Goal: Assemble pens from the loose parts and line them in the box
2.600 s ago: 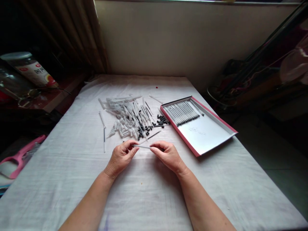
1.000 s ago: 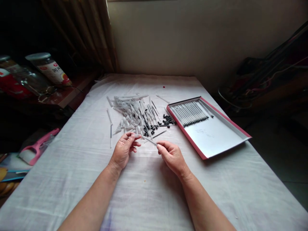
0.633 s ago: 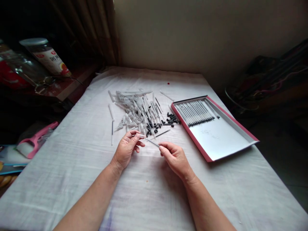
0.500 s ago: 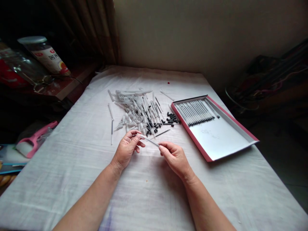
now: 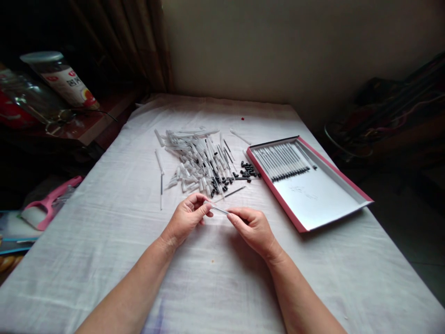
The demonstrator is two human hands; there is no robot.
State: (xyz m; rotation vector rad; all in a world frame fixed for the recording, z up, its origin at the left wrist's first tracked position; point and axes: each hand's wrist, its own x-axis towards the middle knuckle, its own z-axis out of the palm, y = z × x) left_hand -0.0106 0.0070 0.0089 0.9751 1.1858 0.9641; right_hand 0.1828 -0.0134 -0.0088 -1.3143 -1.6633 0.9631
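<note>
A thin pen point(image 5: 219, 210) with a pale barrel spans the gap between my two hands above the cloth. My left hand point(image 5: 189, 218) pinches its left end between thumb and fingers. The right end sits in the closed fingers of my right hand point(image 5: 253, 229), which cover that part. Just beyond my fingers lies a loose pile of clear pen parts point(image 5: 194, 157), tubes and caps mixed with dark refills. Small black plugs point(image 5: 248, 170) are scattered at its right side. One dark refill point(image 5: 235, 191) lies close past the held pen.
At the right, a shallow red-edged box lid point(image 5: 302, 208) holds a row of pens point(image 5: 283, 162). A tube and refill point(image 5: 161, 190) lie left of the pile. Jars point(image 5: 66, 81) stand on a side shelf, and a pink-handled tool point(image 5: 52, 202) is beyond the table's left edge.
My left hand has come slightly down and right, towards my right hand. Less of the pen shows between them. The pile and the box lid look the same.
</note>
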